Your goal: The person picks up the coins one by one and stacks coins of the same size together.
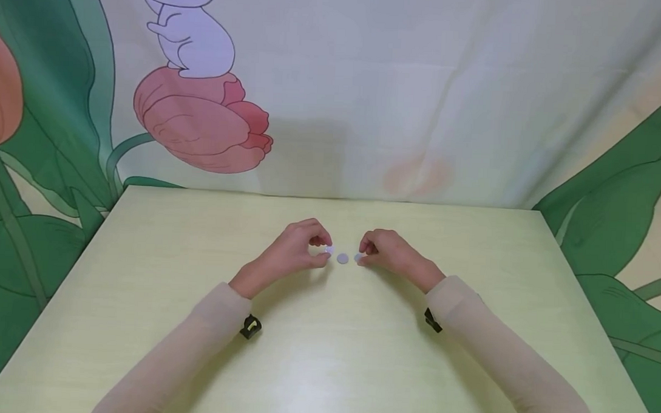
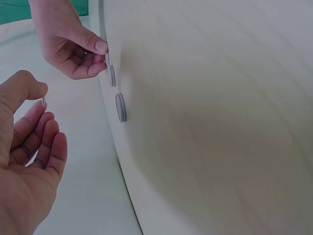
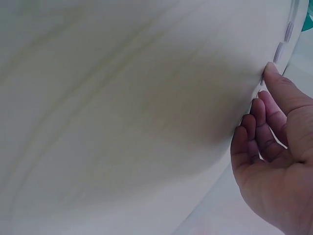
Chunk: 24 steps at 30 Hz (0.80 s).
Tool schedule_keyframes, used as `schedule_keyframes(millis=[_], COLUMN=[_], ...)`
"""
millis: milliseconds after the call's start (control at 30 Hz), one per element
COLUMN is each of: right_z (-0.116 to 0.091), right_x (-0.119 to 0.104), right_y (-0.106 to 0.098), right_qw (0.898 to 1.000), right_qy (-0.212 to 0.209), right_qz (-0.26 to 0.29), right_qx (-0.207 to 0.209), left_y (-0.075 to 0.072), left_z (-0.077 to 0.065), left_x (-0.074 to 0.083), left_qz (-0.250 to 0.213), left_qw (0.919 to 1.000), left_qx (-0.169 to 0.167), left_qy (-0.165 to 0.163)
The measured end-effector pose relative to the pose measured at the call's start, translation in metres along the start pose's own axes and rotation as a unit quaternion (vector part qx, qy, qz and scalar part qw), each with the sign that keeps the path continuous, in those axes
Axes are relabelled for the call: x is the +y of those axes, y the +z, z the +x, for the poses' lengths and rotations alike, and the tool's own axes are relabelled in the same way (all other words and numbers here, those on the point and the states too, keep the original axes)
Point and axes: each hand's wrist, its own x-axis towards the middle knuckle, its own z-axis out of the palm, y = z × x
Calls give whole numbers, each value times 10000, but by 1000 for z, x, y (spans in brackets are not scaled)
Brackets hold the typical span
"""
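Note:
My left hand (image 1: 298, 245) pinches a thin, pale, coin-like disc (image 2: 44, 101) between thumb and forefinger; the left wrist view shows it held off the tabletop. Opposite it, my right hand (image 1: 391, 250) pinches another small grey disc (image 1: 358, 257) at table level, its fingers partly covering it. Between the hands a flat grey disc (image 1: 342, 258) lies on the table. Two discs appear on the tabletop in the left wrist view, a nearer disc (image 2: 121, 107) and a farther disc (image 2: 112, 76) by the right fingertips. Their material and markings are too small to tell.
The pale wooden table (image 1: 325, 364) reaches back to a hanging cloth (image 1: 334, 97) printed with a rabbit, flowers and leaves. A dark wrist device (image 1: 251, 326) shows below the left cuff, and a second device (image 1: 433, 320) below the right.

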Motion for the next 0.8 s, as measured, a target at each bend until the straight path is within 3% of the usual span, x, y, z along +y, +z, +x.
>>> schedule_keyframes(millis=[367, 567, 800], right_z=[-4, -7, -8], right_x=[-9, -9, -8], right_y=[2, -1, -1], right_qw=[9997, 9998, 9998], right_qy=[225, 187, 87], right_qz=[43, 61, 118], right_qx=[66, 77, 149], left_y=[8, 13, 15], left_z=[10, 20, 30], left_x=[-3, -7, -8], left_qz=[-23, 380, 845], left_qw=[9996, 9963, 9905], left_qx=[-269, -708, -802], left_qy=[16, 314, 727])
